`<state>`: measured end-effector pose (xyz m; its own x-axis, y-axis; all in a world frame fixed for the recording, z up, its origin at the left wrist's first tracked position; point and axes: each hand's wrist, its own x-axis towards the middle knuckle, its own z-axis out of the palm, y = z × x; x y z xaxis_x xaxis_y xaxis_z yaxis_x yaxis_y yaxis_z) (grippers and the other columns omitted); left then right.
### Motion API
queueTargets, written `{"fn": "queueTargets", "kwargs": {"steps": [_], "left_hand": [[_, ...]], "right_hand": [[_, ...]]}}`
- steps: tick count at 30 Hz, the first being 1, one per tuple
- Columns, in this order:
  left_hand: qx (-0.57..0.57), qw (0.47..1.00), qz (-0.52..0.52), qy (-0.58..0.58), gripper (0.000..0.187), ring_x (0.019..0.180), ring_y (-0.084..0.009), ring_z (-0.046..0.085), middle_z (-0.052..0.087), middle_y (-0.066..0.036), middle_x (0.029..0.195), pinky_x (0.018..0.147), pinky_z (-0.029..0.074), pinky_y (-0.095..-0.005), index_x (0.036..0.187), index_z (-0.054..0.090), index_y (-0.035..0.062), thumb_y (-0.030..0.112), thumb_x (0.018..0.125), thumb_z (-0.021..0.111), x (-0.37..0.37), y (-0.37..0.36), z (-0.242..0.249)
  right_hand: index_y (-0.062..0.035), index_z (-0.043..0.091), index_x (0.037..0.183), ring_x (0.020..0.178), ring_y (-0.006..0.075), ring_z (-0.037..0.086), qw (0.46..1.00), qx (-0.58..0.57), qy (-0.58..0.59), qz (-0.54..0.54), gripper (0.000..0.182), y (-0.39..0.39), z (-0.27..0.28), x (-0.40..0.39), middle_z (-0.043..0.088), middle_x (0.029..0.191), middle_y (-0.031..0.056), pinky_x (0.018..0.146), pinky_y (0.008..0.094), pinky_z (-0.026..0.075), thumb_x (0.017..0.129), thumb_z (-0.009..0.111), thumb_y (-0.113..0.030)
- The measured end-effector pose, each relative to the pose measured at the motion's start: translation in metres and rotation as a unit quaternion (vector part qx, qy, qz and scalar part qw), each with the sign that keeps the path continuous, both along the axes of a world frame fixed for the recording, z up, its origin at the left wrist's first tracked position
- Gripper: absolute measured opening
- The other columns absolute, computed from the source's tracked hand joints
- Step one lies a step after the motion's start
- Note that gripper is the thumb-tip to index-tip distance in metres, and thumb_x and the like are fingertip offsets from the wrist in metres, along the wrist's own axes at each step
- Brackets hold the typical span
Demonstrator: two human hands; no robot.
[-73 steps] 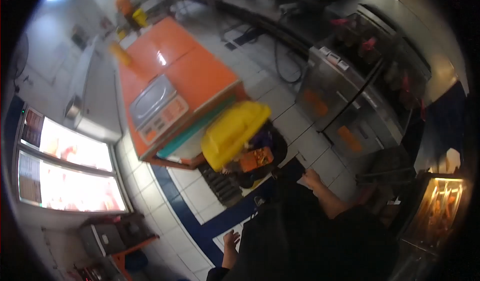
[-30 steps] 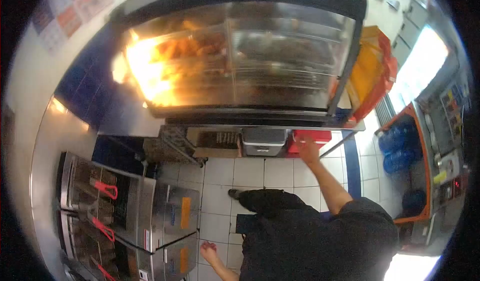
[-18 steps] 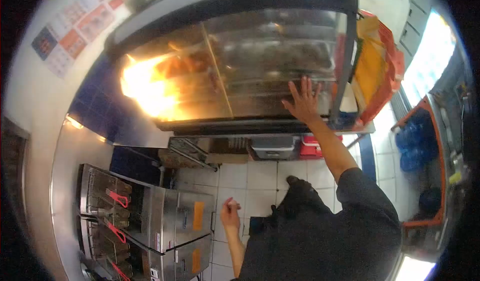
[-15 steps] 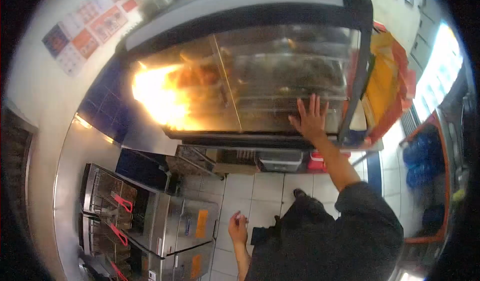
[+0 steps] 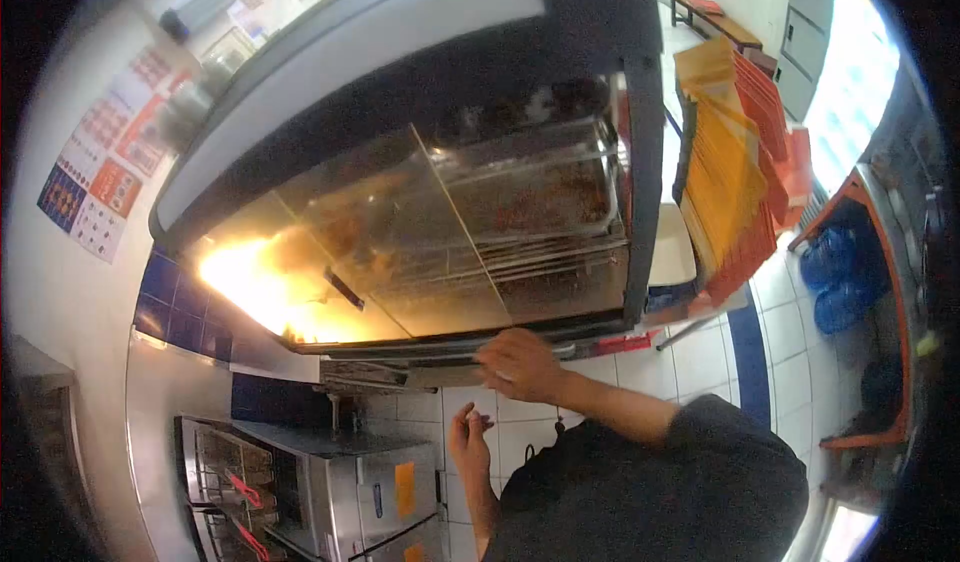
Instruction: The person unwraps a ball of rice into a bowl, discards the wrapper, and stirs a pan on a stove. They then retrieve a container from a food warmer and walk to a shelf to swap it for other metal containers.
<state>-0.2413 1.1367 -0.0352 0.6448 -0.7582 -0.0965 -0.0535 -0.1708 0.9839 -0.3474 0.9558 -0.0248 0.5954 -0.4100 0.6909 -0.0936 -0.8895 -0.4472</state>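
A large heated display cabinet with sliding glass doors (image 5: pixel 400 232) and a dark frame fills the upper middle; a bright glow shows at its left. Trays or racks (image 5: pixel 550 192) are visible inside at the right, where the glass has been slid aside. My right hand (image 5: pixel 522 365) is just in front of the cabinet's lower edge, its fingers bent and blurred; whether it holds anything is hidden by motion. Lower and to the left, my left hand (image 5: pixel 470 440) is raised near my body, fingers curled loosely and partly apart, with nothing clearly seen in it.
Stacked yellow and red cartons (image 5: pixel 720 152) stand right of the cabinet. A steel appliance (image 5: pixel 350 482) with red-handled baskets (image 5: pixel 245 490) is at the lower left. Blue bags (image 5: pixel 840 277) sit on an orange-edged rack (image 5: pixel 900 362) at the right. Posters (image 5: pixel 105 172) hang on the left wall.
My right hand has left the glass and moved down and left, towards my left hand. The view has shifted, and the cabinet appears larger and closer. The right-side interior shows more clearly.
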Motion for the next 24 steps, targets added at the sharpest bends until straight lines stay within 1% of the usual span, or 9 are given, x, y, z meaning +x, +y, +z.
{"fn": "queueTargets", "kwargs": {"steps": [2, 5, 8, 11, 14, 18, 20, 23, 24], "left_hand": [[0.014, 0.998, 0.035, 0.04, 0.03, 0.082, -0.0176, 0.063, 0.062, -0.012, 0.089, 0.074, 0.055, -0.0319, 0.114, 0.058, -0.0059, 0.019, 0.097, 0.054, -0.008, -0.006, -0.002], [0.024, 0.999, 0.026, 0.028, 0.031, 0.081, -0.0173, 0.063, 0.063, -0.013, 0.088, 0.074, 0.055, -0.032, 0.113, 0.058, -0.0066, 0.02, 0.097, 0.055, -0.02, -0.021, -0.002], [0.023, 0.998, 0.039, 0.041, 0.031, 0.082, -0.0173, 0.063, 0.063, -0.013, 0.089, 0.074, 0.055, -0.0316, 0.112, 0.058, -0.0068, 0.02, 0.097, 0.054, -0.031, -0.031, 0.01], [0.044, 0.998, 0.037, 0.035, 0.03, 0.083, -0.0172, 0.063, 0.063, -0.012, 0.089, 0.075, 0.055, -0.0317, 0.113, 0.058, -0.0064, 0.02, 0.097, 0.054, -0.032, -0.024, 0.012], [0.037, 0.995, 0.031, 0.086, 0.03, 0.083, -0.0169, 0.063, 0.063, -0.011, 0.089, 0.075, 0.054, -0.0314, 0.112, 0.059, -0.0056, 0.02, 0.097, 0.055, -0.03, -0.019, 0.003], [0.045, 0.997, 0.011, 0.056, 0.028, 0.081, -0.0154, 0.062, 0.063, -0.009, 0.087, 0.075, 0.053, -0.03, 0.113, 0.06, -0.0038, 0.019, 0.097, 0.055, -0.019, -0.016, 0.011], [0.03, 0.998, 0.0, 0.049, 0.028, 0.081, -0.0147, 0.061, 0.063, -0.008, 0.087, 0.075, 0.053, -0.029, 0.113, 0.06, -0.003, 0.019, 0.097, 0.055, -0.009, -0.015, 0.003], [0.011, 1.0, 0.001, 0.017, 0.028, 0.081, -0.0139, 0.061, 0.063, -0.008, 0.088, 0.074, 0.052, -0.0279, 0.113, 0.06, -0.0031, 0.02, 0.097, 0.056, -0.005, -0.013, 0.011], [0.012, 1.0, 0.005, 0.022, 0.029, 0.081, -0.0137, 0.061, 0.063, -0.008, 0.087, 0.074, 0.052, -0.028, 0.113, 0.06, -0.003, 0.02, 0.097, 0.056, -0.005, -0.011, 0.013]], "right_hand": [[-0.0022, 0.022, 0.148, 0.136, 0.0441, 0.031, 0.987, 0.09, 0.021, -0.13, 0.079, 0.003, 0.019, -0.029, 0.025, 0.149, 0.0284, 0.108, 0.0487, 0.033, 0.089, 0.063, -0.036], [-0.001, 0.011, 0.15, 0.144, 0.0433, 0.006, 0.972, 0.212, 0.048, -0.086, 0.088, -0.003, 0.02, -0.003, 0.001, 0.153, 0.0304, 0.114, 0.0507, 0.019, 0.089, 0.06, -0.043], [-0.0007, 0.01, 0.15, 0.144, 0.0396, -0.008, 0.981, 0.155, 0.067, -0.1, 0.089, 0.005, 0.016, 0.018, -0.014, 0.153, 0.0285, 0.116, 0.0518, 0.011, 0.09, 0.057, -0.047], [-0.0063, 0.013, 0.151, 0.144, 0.0423, 0.004, 0.97, 0.186, 0.155, 0.001, 0.083, -0.011, 0.024, 0.008, 0.0, 0.155, 0.027, 0.116, 0.0527, 0.012, 0.092, 0.052, -0.049], [-0.0071, 0.027, 0.147, 0.14, 0.0426, 0.023, 0.956, 0.228, 0.179, 0.053, 0.07, -0.042, 0.024, -0.003, 0.023, 0.151, 0.0256, 0.115, 0.0529, 0.018, 0.092, 0.052, -0.044], [-0.0056, 0.056, 0.122, 0.107, 0.0369, 0.059, 0.967, -0.016, 0.117, -0.224, 0.042, -0.079, 0.025, -0.024, 0.06, 0.114, 0.0189, 0.102, 0.0541, 0.039, 0.091, 0.055, -0.033], [-0.0059, 0.059, 0.117, 0.101, 0.0355, 0.061, 0.916, -0.064, 0.136, -0.373, 0.034, -0.089, 0.031, -0.025, 0.062, 0.111, 0.0172, 0.096, 0.0542, 0.043, 0.092, 0.055, -0.029], [-0.006, 0.058, 0.119, 0.095, 0.0341, 0.061, 0.9, -0.033, 0.185, -0.394, 0.033, -0.128, 0.017, -0.02, 0.063, 0.107, 0.0165, 0.092, 0.051, 0.046, 0.094, 0.052, -0.027], [-0.0056, 0.058, 0.118, 0.093, 0.033, 0.061, 0.88, -0.013, 0.256, -0.4, 0.032, -0.131, 0.019, -0.019, 0.063, 0.106, 0.0161, 0.09, 0.0491, 0.047, 0.095, 0.053, -0.026]]}}
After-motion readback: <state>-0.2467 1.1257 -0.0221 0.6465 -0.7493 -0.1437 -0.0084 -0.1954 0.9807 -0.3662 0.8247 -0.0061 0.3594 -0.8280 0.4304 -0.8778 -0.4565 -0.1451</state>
